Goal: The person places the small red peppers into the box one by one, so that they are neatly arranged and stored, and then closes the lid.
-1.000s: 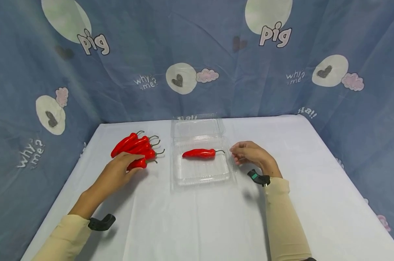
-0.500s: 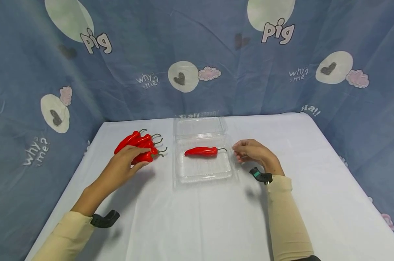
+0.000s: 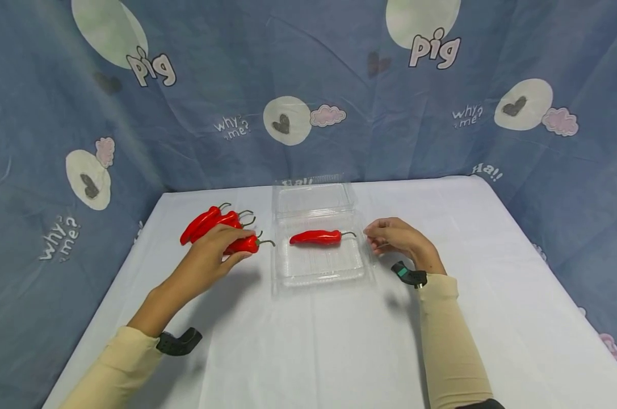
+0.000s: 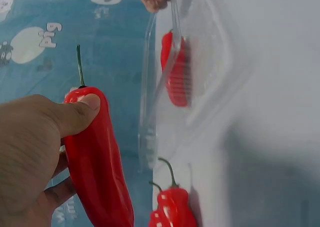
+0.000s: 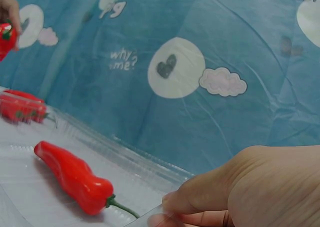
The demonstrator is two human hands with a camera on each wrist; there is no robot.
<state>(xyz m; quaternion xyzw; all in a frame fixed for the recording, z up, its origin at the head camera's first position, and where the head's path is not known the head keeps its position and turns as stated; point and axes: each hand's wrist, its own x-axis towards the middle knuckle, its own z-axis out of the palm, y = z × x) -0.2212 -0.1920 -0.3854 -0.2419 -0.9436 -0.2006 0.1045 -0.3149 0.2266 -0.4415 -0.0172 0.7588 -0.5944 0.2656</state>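
My left hand (image 3: 206, 260) grips a red chili pepper (image 4: 100, 159), thumb near its stem end, and holds it raised off the table. Behind that hand, several more red peppers (image 3: 200, 223) lie in a bunch on the left, partly covered by the fingers. In the middle stands a clear plastic clamshell box (image 3: 318, 266), its lid (image 3: 315, 197) laid back. One red pepper (image 5: 75, 177) lies inside the box, green stem to the right. At the box's right edge, my right hand (image 3: 399, 238) pinches the thin plastic rim between thumb and fingers.
A white cloth (image 3: 308, 352) covers the table. Directly behind the table hangs a blue printed curtain (image 3: 328, 68), which also runs along both sides. Each wrist wears a black band, the left one (image 3: 179, 342) hanging near the cloth.
My left hand has lifted a pepper from the front of the bunch and carried it right, towards the box. The right hand stays at the box's rim.
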